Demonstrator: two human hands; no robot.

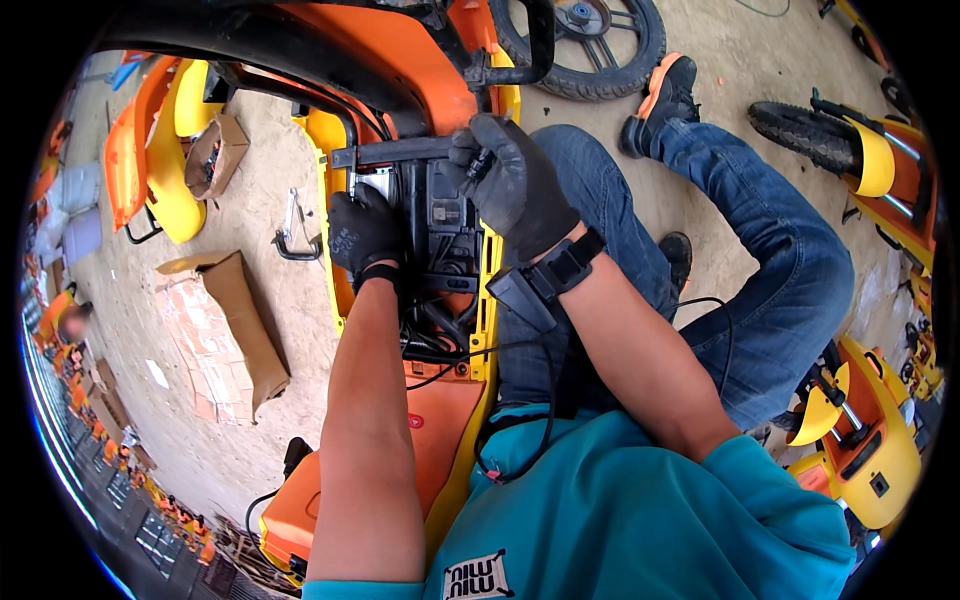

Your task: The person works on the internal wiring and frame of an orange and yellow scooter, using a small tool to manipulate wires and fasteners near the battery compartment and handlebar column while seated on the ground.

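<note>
An orange and yellow scooter body lies along the middle of the view, its open bay filled with black parts and cables. Across the bay's far end runs a flat black bar. My left hand, in a black glove, is curled at the bay's left side, beside a silver metal part; whatever its fingers hold is hidden. Over the bay's right edge, my gloved right hand is closed near the bar's right end. A small dark piece shows at its fingertips, too unclear to name. Below it sits a black box-shaped unit.
Left on the floor are a flattened cardboard box, an open carton, orange-yellow body panels and metal tools. A wheel lies at the far right of the scooter. My bent legs are right, near other scooters.
</note>
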